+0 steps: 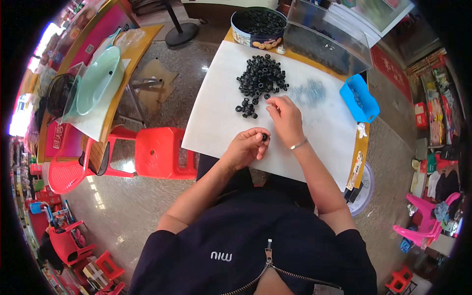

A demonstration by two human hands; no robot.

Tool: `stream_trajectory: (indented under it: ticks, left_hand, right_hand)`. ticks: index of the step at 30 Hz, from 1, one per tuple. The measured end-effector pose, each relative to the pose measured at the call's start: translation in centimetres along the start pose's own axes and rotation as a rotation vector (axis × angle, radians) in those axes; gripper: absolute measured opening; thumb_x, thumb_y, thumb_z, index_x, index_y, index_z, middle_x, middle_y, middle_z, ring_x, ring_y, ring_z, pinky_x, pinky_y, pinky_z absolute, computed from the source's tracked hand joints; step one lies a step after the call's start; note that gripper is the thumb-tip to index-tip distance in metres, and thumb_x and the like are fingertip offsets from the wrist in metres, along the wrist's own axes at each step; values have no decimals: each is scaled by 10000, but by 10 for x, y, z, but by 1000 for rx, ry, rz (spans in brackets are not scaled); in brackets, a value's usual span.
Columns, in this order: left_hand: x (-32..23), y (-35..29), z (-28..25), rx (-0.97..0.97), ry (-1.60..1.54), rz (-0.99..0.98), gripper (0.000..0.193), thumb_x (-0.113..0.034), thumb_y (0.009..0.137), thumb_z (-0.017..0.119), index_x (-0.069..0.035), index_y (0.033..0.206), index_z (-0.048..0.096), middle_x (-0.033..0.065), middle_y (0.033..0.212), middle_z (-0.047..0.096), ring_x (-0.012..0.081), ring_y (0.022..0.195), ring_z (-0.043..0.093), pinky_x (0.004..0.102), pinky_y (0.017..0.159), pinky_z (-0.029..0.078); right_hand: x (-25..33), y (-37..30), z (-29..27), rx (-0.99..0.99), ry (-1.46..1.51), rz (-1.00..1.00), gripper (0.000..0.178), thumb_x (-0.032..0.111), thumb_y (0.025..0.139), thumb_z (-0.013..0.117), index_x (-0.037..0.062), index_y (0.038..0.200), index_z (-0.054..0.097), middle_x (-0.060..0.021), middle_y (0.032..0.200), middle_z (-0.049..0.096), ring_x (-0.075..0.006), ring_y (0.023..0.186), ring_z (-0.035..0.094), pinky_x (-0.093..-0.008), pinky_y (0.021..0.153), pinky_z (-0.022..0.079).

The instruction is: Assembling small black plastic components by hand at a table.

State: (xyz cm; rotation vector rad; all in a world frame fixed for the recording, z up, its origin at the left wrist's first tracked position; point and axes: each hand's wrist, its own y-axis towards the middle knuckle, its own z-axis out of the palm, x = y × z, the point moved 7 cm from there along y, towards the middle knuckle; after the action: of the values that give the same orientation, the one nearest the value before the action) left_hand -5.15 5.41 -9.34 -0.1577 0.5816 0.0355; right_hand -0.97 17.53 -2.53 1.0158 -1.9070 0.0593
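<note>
My left hand (244, 148) is held over the near edge of the white-covered table. Between its thumb and fingertips it pinches a small black ring-shaped part (265, 137). My right hand (287, 121), with a bracelet at the wrist, is bent over the table with its fingers drawn together. Its fingertips sit beside one black piece at the edge of the pile; whether anything is in them is hidden. The pile of black ring-shaped parts (260, 76) lies farther off on the white sheet (216, 105), with several loose pieces on its near side.
Behind the pile stand a round tin (236, 35) full of black pieces and a clear plastic box (339, 37). A blue basket (368, 98) sits at the right edge. Left are a red stool (160, 152) and a side table with a pale green basin (105, 73).
</note>
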Motion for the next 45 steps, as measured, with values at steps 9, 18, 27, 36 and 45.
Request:
stream_trajectory:
  ticks: [9,18,27,36,45]
  left_hand:
    - [2,-1,-1,11,-48,-7,250,-213,907,572,-13,1057,563,58,855,565,110,645,536,233,552,453]
    - [1,-1,-1,3,-51,-5,252,-208,910,566,-9,1064,558,51,855,552,106,656,533,231,551,457]
    - [1,-1,-1,-7,-25,11,289,-223,909,564,8,1079,530,66,851,536,108,655,522,226,537,444]
    - [2,-1,0,-26,-44,17,282,-231,910,561,4,1064,541,65,832,534,107,651,519,222,534,441]
    - [4,1,-3,-83,5,34,273,-233,912,557,-10,1069,551,72,871,560,123,676,541,237,579,464]
  right_hand:
    - [4,39,35,-24,-293,-271,146,34,735,608,90,870,622,-80,839,542,-279,826,534,-396,738,436]
    - [13,47,41,-18,-312,-334,92,102,724,658,100,811,630,-57,828,540,-255,816,525,-381,742,419]
    - [4,48,39,38,-163,-206,91,43,747,626,59,830,591,-71,791,586,-227,724,569,-342,673,455]
    - [4,-4,-1,176,-155,-97,103,-22,739,567,29,828,580,-114,818,582,-287,775,574,-376,691,463]
    - [-3,-28,-2,79,-142,-147,107,-33,736,573,35,818,587,-102,815,554,-290,802,546,-386,708,446]
